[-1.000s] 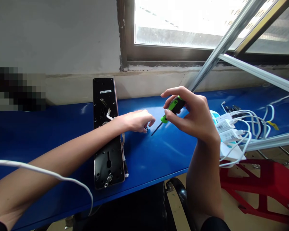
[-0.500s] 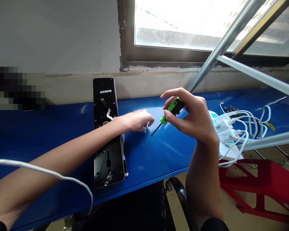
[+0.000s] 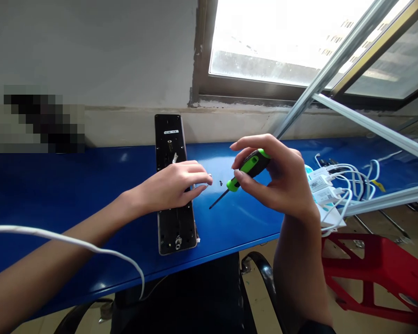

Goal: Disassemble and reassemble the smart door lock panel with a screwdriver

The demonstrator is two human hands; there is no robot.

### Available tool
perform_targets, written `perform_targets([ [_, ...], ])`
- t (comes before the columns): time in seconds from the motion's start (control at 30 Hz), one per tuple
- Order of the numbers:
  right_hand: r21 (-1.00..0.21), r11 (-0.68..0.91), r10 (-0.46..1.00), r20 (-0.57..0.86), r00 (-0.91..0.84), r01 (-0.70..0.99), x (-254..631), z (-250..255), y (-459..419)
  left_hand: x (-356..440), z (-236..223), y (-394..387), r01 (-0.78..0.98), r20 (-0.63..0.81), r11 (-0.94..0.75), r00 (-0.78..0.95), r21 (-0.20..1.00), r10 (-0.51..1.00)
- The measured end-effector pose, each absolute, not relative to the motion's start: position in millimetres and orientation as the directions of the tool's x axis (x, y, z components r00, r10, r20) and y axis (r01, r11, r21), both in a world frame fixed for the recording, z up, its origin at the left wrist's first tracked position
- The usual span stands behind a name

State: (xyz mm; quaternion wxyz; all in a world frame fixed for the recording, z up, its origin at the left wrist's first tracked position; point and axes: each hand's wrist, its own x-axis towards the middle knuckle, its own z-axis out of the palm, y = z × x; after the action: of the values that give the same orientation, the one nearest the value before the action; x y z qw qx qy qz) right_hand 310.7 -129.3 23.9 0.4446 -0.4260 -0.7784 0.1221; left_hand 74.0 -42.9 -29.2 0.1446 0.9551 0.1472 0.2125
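Note:
My right hand [image 3: 278, 181] is closed round a green and black screwdriver [image 3: 245, 172], its thin shaft pointing down-left just above the blue table [image 3: 73, 195]. My left hand [image 3: 172, 185] rests over the middle of a long black lock panel [image 3: 170, 185] that lies flat on the table, fingers together and pinching a tiny screw [image 3: 209, 175] at the fingertips. Two or three tiny dark screws [image 3: 223, 183] lie on the table between my hands.
White chargers and cables [image 3: 334, 188] lie on the table at the right, under slanted metal rails [image 3: 369, 123]. A white cable [image 3: 73, 243] crosses my left forearm. A red stool [image 3: 376, 278] and a black chair [image 3: 257, 273] stand below the table's edge. A window is behind.
My left hand has lifted from the loose screws and drawn back over the lock panel with a small screw at its fingertips. The view has shifted left; my right hand still holds the screwdriver.

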Motion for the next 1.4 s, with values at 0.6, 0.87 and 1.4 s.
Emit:
perform_targets([
  [0.6, -0.49, 0.654, 0.725, 0.622, -0.295, 0.576, 220, 10, -188, -33, -108, -101, -0.006, 0.499, -0.887, 0.828, 0.461, 0.254],
  [0.87, -0.351, 0.654, 0.671, 0.678, -0.3, 0.67, 206, 9, -197, -30, -117, -101, -0.059, 0.59, -0.905, 0.775, 0.422, 0.225],
  [1.4, -0.255, 0.572, 0.665, 0.701, -0.258, 0.78, 189, 11, -203, -30, -124, -96, -0.057, 0.639, -0.923, 0.738, 0.38, 0.217],
])
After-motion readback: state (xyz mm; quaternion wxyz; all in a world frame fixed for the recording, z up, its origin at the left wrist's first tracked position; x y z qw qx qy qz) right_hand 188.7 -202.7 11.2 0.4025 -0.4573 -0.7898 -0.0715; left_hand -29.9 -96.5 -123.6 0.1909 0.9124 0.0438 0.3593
